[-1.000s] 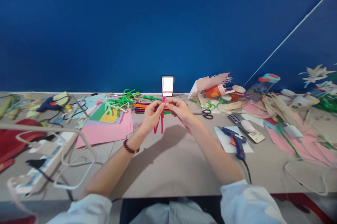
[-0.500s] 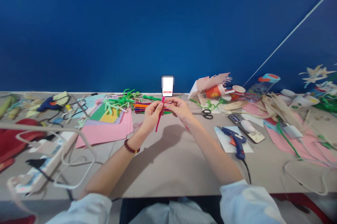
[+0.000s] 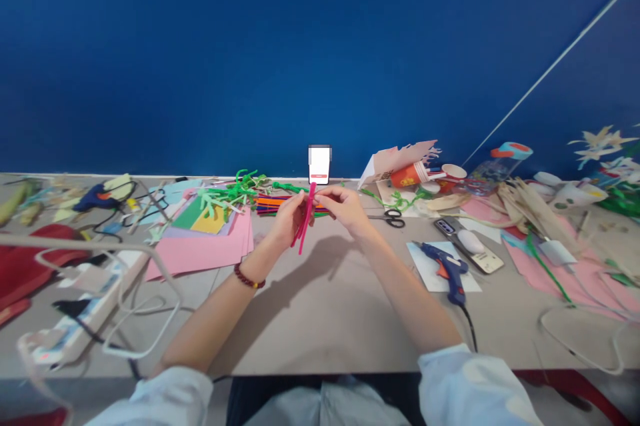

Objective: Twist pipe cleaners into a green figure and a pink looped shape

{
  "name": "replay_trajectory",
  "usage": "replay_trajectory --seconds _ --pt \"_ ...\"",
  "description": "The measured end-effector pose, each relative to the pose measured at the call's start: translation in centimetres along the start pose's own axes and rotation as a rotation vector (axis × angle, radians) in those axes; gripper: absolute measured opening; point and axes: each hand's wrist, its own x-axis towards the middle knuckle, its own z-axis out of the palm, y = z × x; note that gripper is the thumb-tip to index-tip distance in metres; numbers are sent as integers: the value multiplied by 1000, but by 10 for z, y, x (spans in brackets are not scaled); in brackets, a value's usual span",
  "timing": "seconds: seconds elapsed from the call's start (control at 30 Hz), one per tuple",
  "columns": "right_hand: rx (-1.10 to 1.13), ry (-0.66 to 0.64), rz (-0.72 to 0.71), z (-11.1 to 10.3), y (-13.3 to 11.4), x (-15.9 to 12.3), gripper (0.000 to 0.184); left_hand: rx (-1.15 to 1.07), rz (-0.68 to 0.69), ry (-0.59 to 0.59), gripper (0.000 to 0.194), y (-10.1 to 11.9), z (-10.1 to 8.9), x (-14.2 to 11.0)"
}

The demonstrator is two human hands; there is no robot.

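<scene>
Bright pink pipe cleaners (image 3: 307, 221) hang between my hands above the middle of the table, their loose ends pointing down toward me. My left hand (image 3: 290, 218) is closed round them from the left side. From the right, my right hand (image 3: 343, 207) pinches at their upper part with thumb and forefinger. Just behind my hands lies a bundle of coloured pipe cleaners (image 3: 274, 203), orange, purple and red among them. A phone (image 3: 319, 165) with a lit screen stands upright against the blue wall. Black-handled scissors (image 3: 394, 217) lie right of my right hand.
Pink paper sheets (image 3: 200, 254) and green pipe-cleaner shapes (image 3: 215, 205) lie left. A blue glue gun (image 3: 449, 267) rests on pale paper at right, beside a phone (image 3: 487, 259). A white power strip (image 3: 95, 306) with cables is at front left. Paper cups (image 3: 407, 175) lie behind.
My left hand has turned and shifted slightly, so more of the pink strands show, with several ends now hanging apart. My right hand stays close, pinching near the top.
</scene>
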Motion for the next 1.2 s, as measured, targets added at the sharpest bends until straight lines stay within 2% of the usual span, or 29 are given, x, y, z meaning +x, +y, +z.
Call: replay_trajectory --seconds 0.13,0.3,0.47,0.63,0.97,1.07,1.2 --pt "-5 69 -14 -1 2 1 23 98 62 -9 25 0 -2 0" --pt "28 67 -16 1 4 1 24 188 135 34 23 2 -1 -2" --pt "44 76 7 5 7 0 28 163 139 34 23 1 1 -3" --pt "91 53 -43 10 11 -2 29 167 136 42 26 0 1 -4" --pt "146 10 0 16 10 -5 33 -26 -48 -5 30 6 2 -4" --pt "131 34 4 14 12 -3 33 50 6 1 31 5 1 -3" --pt "118 89 -16 11 12 -3 32 303 176 15 30 9 2 -6"
